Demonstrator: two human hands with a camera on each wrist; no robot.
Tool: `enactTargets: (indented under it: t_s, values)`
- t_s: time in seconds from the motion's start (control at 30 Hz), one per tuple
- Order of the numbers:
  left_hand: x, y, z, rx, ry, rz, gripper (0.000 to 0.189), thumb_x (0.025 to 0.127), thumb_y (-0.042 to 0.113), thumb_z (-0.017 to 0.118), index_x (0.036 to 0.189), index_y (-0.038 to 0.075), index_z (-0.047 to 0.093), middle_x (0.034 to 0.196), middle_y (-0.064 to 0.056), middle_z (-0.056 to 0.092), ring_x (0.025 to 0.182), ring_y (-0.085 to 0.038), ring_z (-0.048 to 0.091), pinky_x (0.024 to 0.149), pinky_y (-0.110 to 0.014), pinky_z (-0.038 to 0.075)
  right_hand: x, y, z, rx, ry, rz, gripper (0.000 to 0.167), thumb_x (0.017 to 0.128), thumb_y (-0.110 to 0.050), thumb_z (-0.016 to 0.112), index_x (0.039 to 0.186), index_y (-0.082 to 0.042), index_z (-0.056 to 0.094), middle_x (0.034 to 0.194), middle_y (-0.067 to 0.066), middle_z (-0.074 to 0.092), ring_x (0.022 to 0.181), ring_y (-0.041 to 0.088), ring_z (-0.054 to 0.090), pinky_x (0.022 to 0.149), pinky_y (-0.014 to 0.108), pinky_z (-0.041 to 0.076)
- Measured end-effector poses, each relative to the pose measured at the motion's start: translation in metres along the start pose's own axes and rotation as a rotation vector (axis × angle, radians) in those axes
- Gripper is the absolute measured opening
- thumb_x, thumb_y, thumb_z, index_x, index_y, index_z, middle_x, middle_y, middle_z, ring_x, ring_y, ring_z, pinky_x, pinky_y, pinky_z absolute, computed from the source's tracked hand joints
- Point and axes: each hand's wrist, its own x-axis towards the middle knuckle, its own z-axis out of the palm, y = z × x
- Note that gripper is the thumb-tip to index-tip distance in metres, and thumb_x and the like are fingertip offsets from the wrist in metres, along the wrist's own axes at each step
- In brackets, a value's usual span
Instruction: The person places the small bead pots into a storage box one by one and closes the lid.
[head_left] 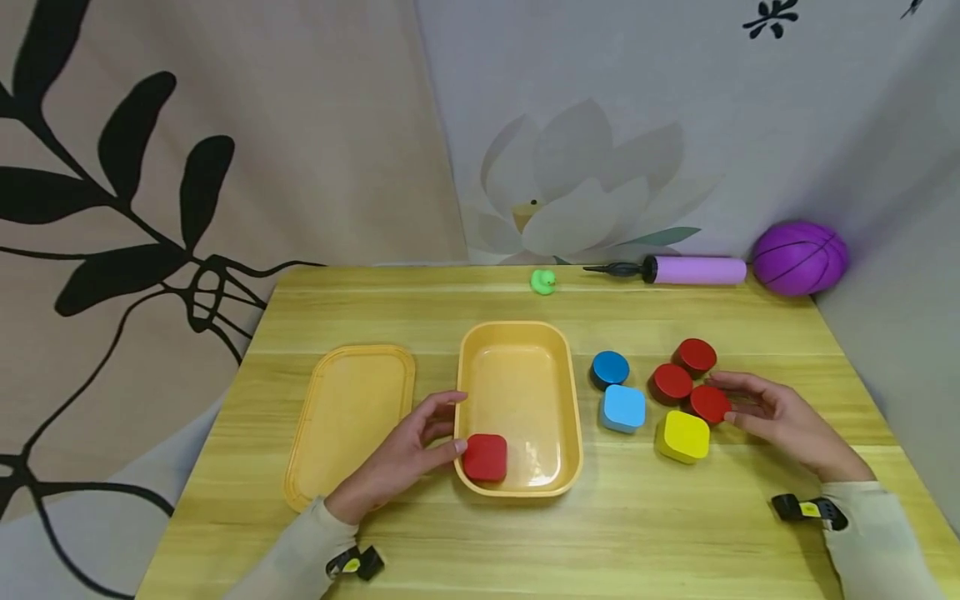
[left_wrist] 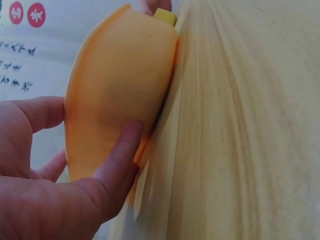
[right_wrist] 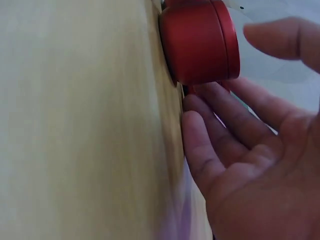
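The left-wrist view shows what the head view hides, the left hand's (head_left: 405, 454) lower fingers against the outer wall of the tray (head_left: 519, 492) that it grasps by the rim mid-bench (head_left: 495, 550), while the right-wrist view reveals a gap between the released right hand's (head_left: 780, 417) thumb and the nearest red cylinder (head_left: 709, 404), towards the bench's right edge. Two more red cylinders (head_left: 671, 384) and a yellow block (head_left: 682, 437) crowd that cylinder; a lid (head_left: 352, 417) lies towards the left edge, with a pump (head_left: 699, 270) and purple ball (head_left: 801, 258) by the far right corner. The left thumb reaches the red block (head_left: 486, 460) in the tray's near left corner, contact unclear, and some right fingertips are hidden behind the cylinder.
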Motion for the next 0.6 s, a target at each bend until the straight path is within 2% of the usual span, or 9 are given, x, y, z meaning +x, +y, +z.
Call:
enactTargets:
  t_s: [0.13, 0.23, 0.43, 0.6]
  values:
    - [0.0008, -0.0013, 0.0001, 0.019, 0.005, 0.005, 0.072, 0.102, 0.025, 0.074, 0.162, 0.019, 0.036, 0.157, -0.016, 0.043, 0.145, -0.038, 0.05, 0.098, -0.032, 0.06, 0.0005, 0.0021, -0.0013, 0.005, -0.057, -0.015, 0.057, 0.103, -0.003, 0.066, 0.155, 0.004, 0.045, 0.146, -0.021, 0.057, 0.119, -0.006, 0.064, 0.092, 0.015, 0.056]
    - [-0.0005, -0.0019, 0.0002, 0.032, 0.011, 0.01, 0.071, 0.102, 0.025, 0.074, 0.162, 0.02, 0.036, 0.157, -0.017, 0.043, 0.144, -0.038, 0.05, 0.097, -0.031, 0.06, 0.0012, 0.0009, -0.0012, -0.03, -0.073, 0.003, 0.059, 0.102, -0.005, 0.068, 0.156, 0.001, 0.046, 0.144, -0.026, 0.055, 0.119, -0.009, 0.062, 0.093, 0.014, 0.055]
    - [-0.0021, -0.0024, 0.0008, 0.043, 0.015, 0.02, 0.07, 0.102, 0.025, 0.073, 0.162, 0.021, 0.037, 0.156, -0.018, 0.044, 0.144, -0.039, 0.05, 0.098, -0.029, 0.059, 0.0018, -0.0024, 0.0005, -0.099, -0.059, 0.055, 0.06, 0.1, -0.013, 0.074, 0.154, -0.004, 0.05, 0.137, -0.026, 0.057, 0.115, -0.009, 0.062, 0.091, 0.014, 0.054]
    - [-0.0013, -0.003, 0.0004, 0.077, 0.015, 0.054, 0.07, 0.102, 0.024, 0.074, 0.161, 0.02, 0.037, 0.154, -0.02, 0.047, 0.143, -0.039, 0.053, 0.1, -0.025, 0.056, 0.0024, -0.0025, -0.001, -0.126, -0.033, 0.054, 0.058, 0.099, -0.015, 0.076, 0.151, -0.005, 0.053, 0.133, -0.022, 0.062, 0.111, -0.006, 0.065, 0.087, 0.018, 0.057]
